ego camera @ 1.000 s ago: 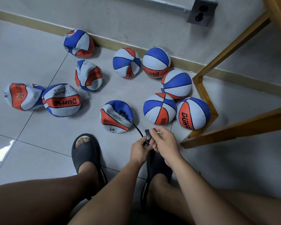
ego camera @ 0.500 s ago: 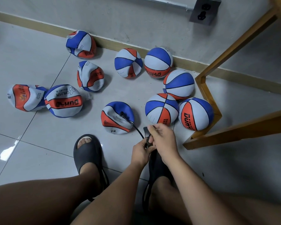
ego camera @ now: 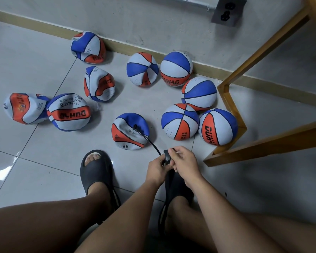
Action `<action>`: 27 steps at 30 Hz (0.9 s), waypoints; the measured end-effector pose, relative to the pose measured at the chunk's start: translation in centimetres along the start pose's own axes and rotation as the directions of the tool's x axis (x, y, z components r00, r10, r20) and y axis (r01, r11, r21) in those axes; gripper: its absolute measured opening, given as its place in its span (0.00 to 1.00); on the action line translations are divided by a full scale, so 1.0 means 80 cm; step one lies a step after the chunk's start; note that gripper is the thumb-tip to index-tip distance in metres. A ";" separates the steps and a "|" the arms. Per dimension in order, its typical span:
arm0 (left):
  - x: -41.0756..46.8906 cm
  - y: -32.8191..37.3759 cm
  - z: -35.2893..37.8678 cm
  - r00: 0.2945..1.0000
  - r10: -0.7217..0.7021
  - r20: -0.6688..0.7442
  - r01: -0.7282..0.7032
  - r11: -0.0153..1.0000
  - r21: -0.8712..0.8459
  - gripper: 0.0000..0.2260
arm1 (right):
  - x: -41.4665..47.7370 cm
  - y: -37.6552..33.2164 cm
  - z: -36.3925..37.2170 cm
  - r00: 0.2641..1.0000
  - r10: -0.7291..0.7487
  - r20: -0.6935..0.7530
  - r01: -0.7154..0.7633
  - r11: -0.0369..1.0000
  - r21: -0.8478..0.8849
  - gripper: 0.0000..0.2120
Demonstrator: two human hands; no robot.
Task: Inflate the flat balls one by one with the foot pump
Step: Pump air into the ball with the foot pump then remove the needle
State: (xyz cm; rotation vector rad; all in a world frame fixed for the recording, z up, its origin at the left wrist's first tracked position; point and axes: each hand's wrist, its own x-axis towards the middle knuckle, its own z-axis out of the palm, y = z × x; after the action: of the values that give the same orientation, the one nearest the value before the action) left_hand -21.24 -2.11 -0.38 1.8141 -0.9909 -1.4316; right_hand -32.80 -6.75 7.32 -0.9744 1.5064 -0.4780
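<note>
Hardly shifted, left grip (ego camera: 156, 168) and right grip (ego camera: 184, 161) stayed pinched on the foot pump (ego camera: 166, 156); I saw glossy grey floor tiles (ego camera: 44, 170), a bare wall (ego camera: 153, 24) and its socket (ego camera: 228, 10)

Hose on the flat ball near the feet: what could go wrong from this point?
1. The hose is plugged into the flat ball, which lies loose on the tile floor. A tug from the hands could pull the nozzle out of the valve.
2. The left hand and right hand both grip the foot pump close to the right sandal. Stepping down before they let go might pinch fingers.
</note>
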 end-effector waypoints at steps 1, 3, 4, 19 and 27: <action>-0.001 0.000 0.001 1.000 0.010 0.009 -0.010 1.000 0.004 0.10 | 0.000 0.004 -0.001 1.000 0.007 -0.001 -0.007 1.000 -0.014 0.07; -0.001 -0.002 0.001 0.999 0.035 0.018 -0.035 0.999 0.004 0.06 | 0.000 0.008 -0.003 1.000 0.020 -0.009 -0.020 0.999 -0.033 0.06; -0.001 -0.002 0.000 0.998 0.050 0.025 -0.050 0.999 0.007 0.06 | 0.001 0.008 -0.005 1.000 0.026 -0.016 -0.026 0.999 -0.037 0.06; -0.003 0.002 -0.019 0.999 0.043 -0.014 -0.043 0.999 0.014 0.12 | -0.003 -0.067 -0.035 0.982 -0.159 0.098 0.157 0.987 0.032 0.10; -0.024 0.021 -0.041 0.999 -0.037 0.007 0.037 0.999 -0.011 0.03 | 0.005 0.006 -0.013 0.999 -0.008 0.040 0.011 0.998 -0.066 0.08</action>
State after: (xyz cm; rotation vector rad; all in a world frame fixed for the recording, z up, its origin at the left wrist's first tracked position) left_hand -18.58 -1.30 2.72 1.8292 -0.9556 -1.4636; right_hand -33.87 -7.05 6.92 -1.0377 1.4905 -0.4151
